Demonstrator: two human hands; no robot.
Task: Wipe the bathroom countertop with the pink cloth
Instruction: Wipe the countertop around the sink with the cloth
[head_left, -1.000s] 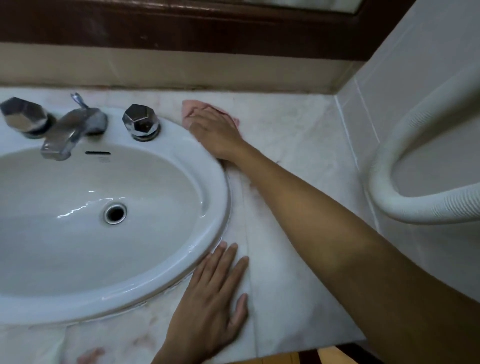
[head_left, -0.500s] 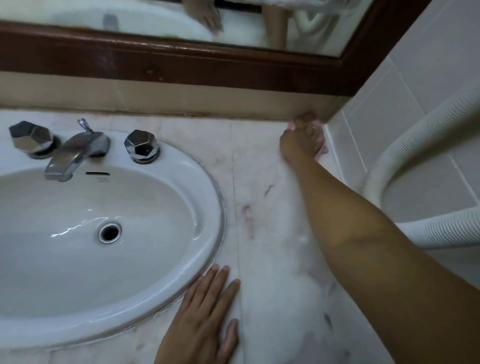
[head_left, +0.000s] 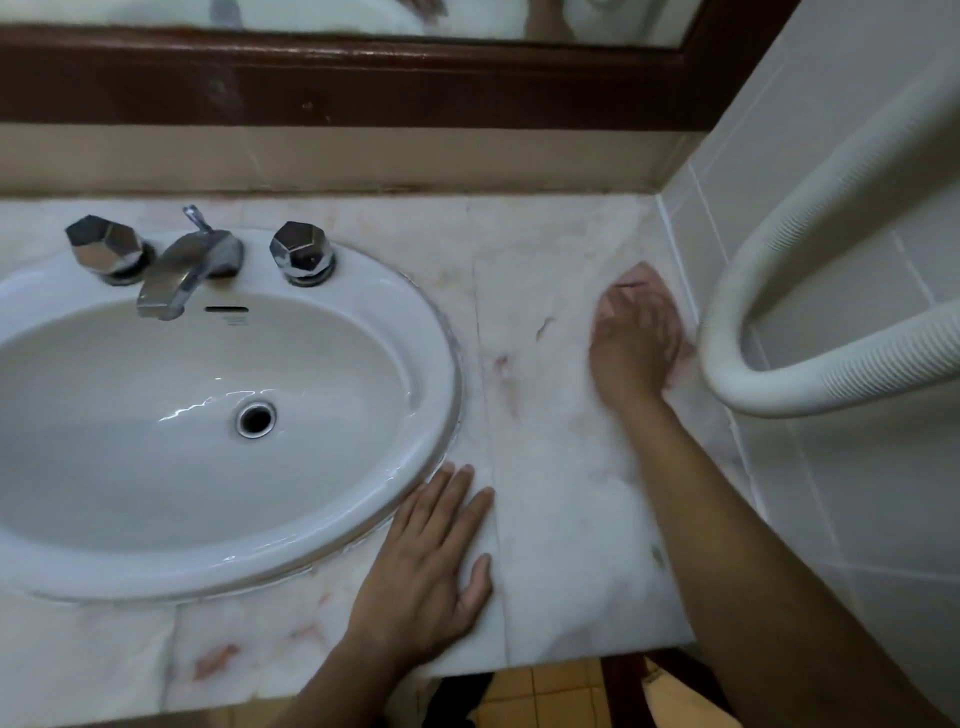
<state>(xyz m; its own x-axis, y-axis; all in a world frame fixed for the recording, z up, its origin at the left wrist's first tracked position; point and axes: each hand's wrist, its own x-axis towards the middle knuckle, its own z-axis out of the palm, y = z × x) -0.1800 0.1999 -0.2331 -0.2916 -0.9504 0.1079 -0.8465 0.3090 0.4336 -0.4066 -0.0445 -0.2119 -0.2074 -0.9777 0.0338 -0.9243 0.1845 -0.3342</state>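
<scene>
We pressed the pink cloth (head_left: 644, 274) on the marble bench (head_left: 561, 545) by the tiled wall (head_left: 857, 519), right hand (head_left: 636, 345) flat-fingered; left hand (head_left: 431, 561) lay spread.

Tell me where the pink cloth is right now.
In the head view the pink cloth lies under the right hand on the right side of the countertop, beside the tiled wall, away from the sink.

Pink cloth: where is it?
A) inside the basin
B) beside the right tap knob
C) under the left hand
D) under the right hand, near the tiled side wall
D: the pink cloth peeks out from under the right hand close to the tiled wall; the left hand rests flat on the countertop.
</scene>
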